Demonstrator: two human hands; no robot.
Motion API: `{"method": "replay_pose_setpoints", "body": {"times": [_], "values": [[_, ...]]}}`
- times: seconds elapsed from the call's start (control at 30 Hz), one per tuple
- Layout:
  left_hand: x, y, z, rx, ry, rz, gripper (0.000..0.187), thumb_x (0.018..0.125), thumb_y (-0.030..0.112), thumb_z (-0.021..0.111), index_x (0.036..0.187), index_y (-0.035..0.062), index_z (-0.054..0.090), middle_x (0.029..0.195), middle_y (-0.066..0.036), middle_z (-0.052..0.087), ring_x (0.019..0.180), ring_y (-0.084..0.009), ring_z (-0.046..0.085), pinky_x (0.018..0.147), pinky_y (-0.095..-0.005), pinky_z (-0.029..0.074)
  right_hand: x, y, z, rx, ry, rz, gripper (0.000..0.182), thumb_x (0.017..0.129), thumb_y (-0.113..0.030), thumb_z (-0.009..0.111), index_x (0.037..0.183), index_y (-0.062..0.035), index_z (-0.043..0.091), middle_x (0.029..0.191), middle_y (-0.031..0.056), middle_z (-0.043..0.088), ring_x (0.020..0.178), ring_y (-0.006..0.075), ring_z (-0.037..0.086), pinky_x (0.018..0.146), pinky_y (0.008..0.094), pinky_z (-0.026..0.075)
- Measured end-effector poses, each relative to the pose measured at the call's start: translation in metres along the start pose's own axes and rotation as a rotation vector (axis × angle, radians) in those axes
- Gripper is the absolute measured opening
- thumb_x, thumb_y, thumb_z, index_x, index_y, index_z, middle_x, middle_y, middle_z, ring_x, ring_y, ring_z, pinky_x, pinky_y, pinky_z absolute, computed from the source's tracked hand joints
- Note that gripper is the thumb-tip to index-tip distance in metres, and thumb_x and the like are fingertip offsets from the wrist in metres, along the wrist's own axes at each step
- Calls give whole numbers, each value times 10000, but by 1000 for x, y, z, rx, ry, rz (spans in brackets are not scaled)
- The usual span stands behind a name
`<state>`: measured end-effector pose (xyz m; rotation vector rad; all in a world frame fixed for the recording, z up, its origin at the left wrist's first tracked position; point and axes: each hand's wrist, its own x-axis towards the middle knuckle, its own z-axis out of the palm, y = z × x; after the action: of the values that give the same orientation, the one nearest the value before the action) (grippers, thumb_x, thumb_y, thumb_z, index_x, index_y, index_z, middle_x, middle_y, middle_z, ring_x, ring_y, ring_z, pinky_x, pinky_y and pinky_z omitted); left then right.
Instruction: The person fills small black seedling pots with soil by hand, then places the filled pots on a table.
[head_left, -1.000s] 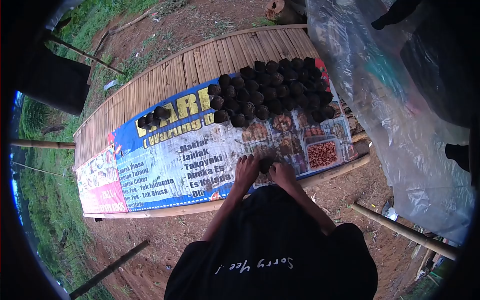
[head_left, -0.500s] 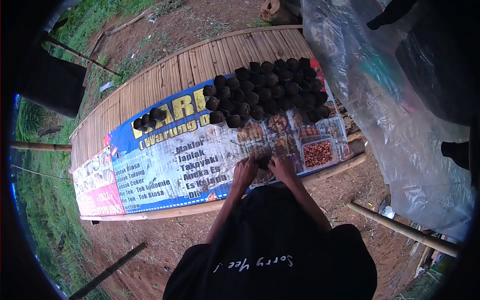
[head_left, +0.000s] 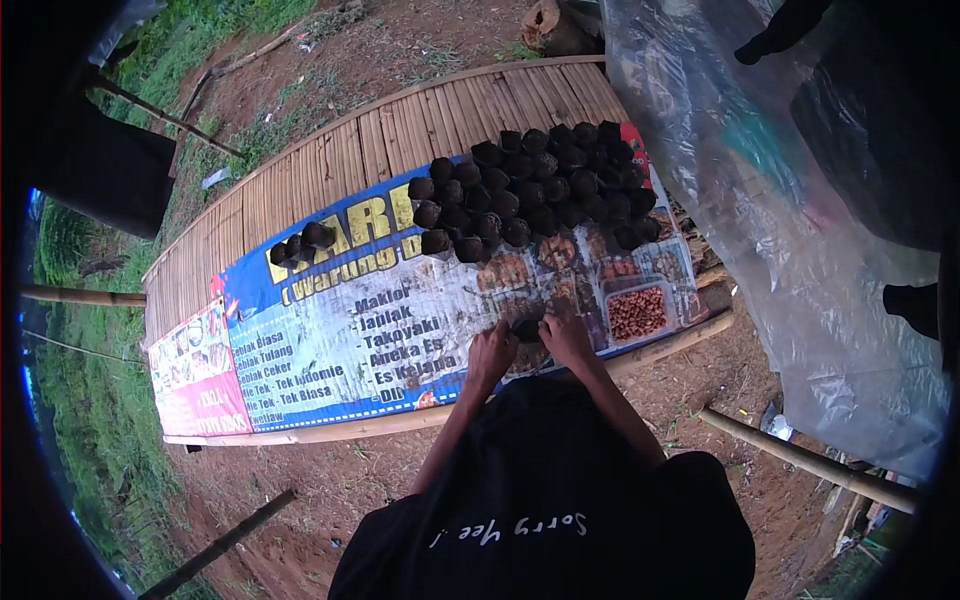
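Note:
Between my two hands is a small black plastic seedling bag [head_left: 526, 329], low over the printed banner near the table's front edge. My left hand [head_left: 491, 352] is closed on its left side, and my right hand [head_left: 566, 340] grips the right side. My fingers partly cover the bag, so its contents cannot be made out. Beyond my hands, several black seedling bags [head_left: 515, 190] stand upright in a packed group. To the right of my right hand lies a clear plastic tub [head_left: 637, 309] of small reddish-brown seeds or nuts.
The banner [head_left: 300, 340] covers much of a bamboo-slat table [head_left: 330, 165]. A few more black bags [head_left: 302, 243] stand at the left. Plastic sheeting [head_left: 720, 200] hangs along the right side. Bamboo poles [head_left: 800, 455] stick out near the table over bare soil.
Both hands stay at the same spot with the black bag between them; its dark opening looks slightly flatter and wider. The view has shifted very slightly.

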<state>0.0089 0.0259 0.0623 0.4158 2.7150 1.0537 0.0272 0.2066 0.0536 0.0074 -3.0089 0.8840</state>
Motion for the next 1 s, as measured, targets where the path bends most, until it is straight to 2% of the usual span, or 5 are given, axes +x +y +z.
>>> {"method": "replay_pose_setpoints", "body": {"times": [0.13, 0.33, 0.6, 0.93, 1.0], "values": [[4, 6, -8, 49, -7, 4, 210, 830, 224, 605, 916, 38, 564, 768, -182, 639, 683, -389, 633, 625, -493, 502, -14, -4, 1, 35, 0, 155, 373, 885, -382, 581, 763, -32, 619, 683, 197, 636, 693, 401, 619, 685, 488, 494], [17, 10, -12, 216, 27, 111, 245, 861, 293, 602, 907, 55, 568, 797, -173, 641, 691, -382, 638, 630, -478, 502, -27, -9, 8, -23, -71, 186, 375, 898, -350, 555, 799, 4, 632, 739, 234, 636, 729, 439, 618, 650, 503, 502], [25, 3, -11, 163, -109, 199, 119, 839, 142, 556, 897, 38, 554, 792, -203, 625, 714, -405, 624, 632, -504, 496, -21, -5, 9, 14, -76, 138, 271, 853, -255, 570, 821, 4, 645, 749, 244, 635, 751, 442, 614, 703, 512, 497], [10, 5, -10, 30, -91, 70, 163, 812, 149, 565, 899, 12, 566, 826, -243, 643, 717, -436, 626, 662, -521, 508, -14, -8, 4, -68, 58, 38, 256, 815, -261, 597, 774, -14, 652, 676, 211, 624, 729, 423, 608, 676, 499, 502], [10, 4, -5, 24, -113, -13, 171, 808, 157, 568, 898, 12, 567, 823, -249, 639, 723, -434, 626, 661, -523, 505, -11, -7, 6, -73, -10, 102, 257, 812, -277, 600, 801, -27, 659, 720, 204, 636, 781, 403, 601, 713, 491, 484]]}}
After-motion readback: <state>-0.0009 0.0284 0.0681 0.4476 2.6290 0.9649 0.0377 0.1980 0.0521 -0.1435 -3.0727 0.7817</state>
